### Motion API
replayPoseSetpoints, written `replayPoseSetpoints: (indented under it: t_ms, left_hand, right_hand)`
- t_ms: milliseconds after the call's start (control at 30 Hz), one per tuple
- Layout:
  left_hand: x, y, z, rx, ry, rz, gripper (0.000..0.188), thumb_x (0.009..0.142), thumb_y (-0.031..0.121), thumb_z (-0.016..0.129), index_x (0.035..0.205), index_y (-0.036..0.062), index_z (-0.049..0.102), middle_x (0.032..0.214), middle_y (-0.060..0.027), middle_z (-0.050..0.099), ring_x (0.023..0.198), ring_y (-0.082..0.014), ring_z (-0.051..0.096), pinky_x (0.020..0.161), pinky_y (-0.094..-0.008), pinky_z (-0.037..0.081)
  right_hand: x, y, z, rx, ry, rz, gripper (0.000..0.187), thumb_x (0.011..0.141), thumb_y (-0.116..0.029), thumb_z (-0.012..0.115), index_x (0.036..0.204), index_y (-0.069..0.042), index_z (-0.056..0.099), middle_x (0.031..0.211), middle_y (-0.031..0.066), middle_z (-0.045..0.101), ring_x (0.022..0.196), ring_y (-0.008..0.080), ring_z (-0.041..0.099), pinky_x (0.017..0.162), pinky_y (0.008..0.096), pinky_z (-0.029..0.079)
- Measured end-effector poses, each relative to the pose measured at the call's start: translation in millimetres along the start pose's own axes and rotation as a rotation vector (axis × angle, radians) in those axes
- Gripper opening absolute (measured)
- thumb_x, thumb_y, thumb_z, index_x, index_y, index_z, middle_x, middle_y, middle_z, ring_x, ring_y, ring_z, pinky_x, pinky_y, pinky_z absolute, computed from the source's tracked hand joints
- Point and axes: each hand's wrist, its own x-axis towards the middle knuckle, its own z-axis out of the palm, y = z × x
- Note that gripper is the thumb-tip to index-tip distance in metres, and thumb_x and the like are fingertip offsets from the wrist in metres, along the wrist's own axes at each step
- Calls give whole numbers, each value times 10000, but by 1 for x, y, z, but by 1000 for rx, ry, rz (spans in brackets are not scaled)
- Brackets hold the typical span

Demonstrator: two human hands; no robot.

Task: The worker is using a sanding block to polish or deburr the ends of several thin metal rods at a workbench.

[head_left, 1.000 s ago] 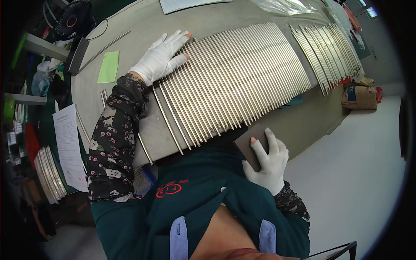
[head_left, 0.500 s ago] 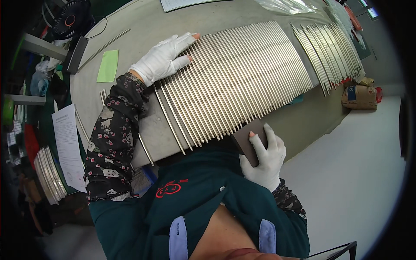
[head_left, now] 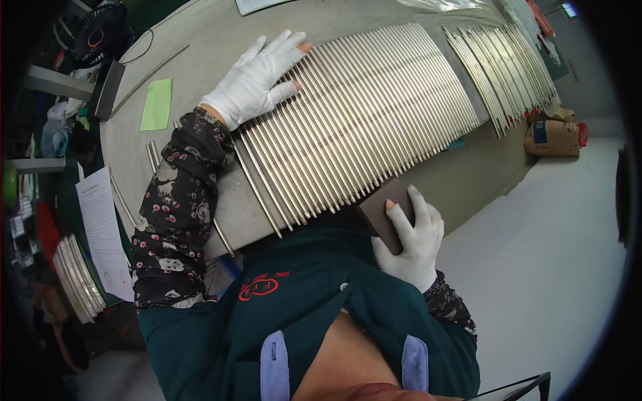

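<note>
A row of shiny metal rods lies side by side on the grey table. My left hand, in a white glove with bare thumb and finger tips, rests open across the rods at the row's left side, fingers stretched toward the far side. My right hand, gloved the same way, grips a flat dark brown block at the near edge of the table. The block's far edge is close to the near ends of the rods; whether it touches them I cannot tell.
A second bunch of rods lies at the far right, near a brown paper bag. On the left are a green paper slip, a single rod, a black fan and a printed sheet. Clear plastic lies at the back.
My left hand's fingers have spread and straightened a little over the rods. My right hand keeps its grip on the brown block. The whole view has shifted slightly.
</note>
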Motion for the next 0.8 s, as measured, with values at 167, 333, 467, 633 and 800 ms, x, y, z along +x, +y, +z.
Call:
replayPoseSetpoints:
  t_ms: [167,333,467,633,800]
  left_hand:
    - [-13,16,-4,178,-125,124,684,952,558,357,1472,115,336,1542,-153,286,1412,-369,276,1152,-546,193]
    - [-20,12,-8,196,-141,140,712,946,573,337,1476,99,325,1537,-166,289,1401,-380,291,1136,-545,224]
    - [-29,12,-12,197,-145,137,708,944,569,334,1481,108,320,1533,-168,293,1392,-383,306,1133,-546,233]
    - [-39,9,-13,218,-138,136,723,959,608,259,1482,112,318,1527,-173,298,1385,-384,315,1129,-544,241]
    - [-38,12,-14,219,-140,131,703,955,589,300,1474,116,332,1531,-165,295,1384,-378,317,1128,-537,248]
  right_hand:
    - [-4,10,-3,-1,-29,28,631,531,-174,768,1143,-123,623,1314,236,488,1040,351,536,868,431,404]
    - [-2,8,-6,-14,-25,34,630,529,-165,764,1141,-114,622,1322,238,484,1052,358,530,889,432,396]
    - [-2,9,-4,-2,-25,26,622,536,-161,762,1141,-115,622,1317,240,485,1050,361,530,890,429,396]
    - [-2,10,-3,-7,-15,14,610,548,-156,757,1140,-115,617,1318,243,483,1053,365,527,891,431,395]
    - [-4,10,-5,-21,-18,25,599,562,-152,756,1142,-113,611,1322,245,479,1063,367,516,901,433,393]
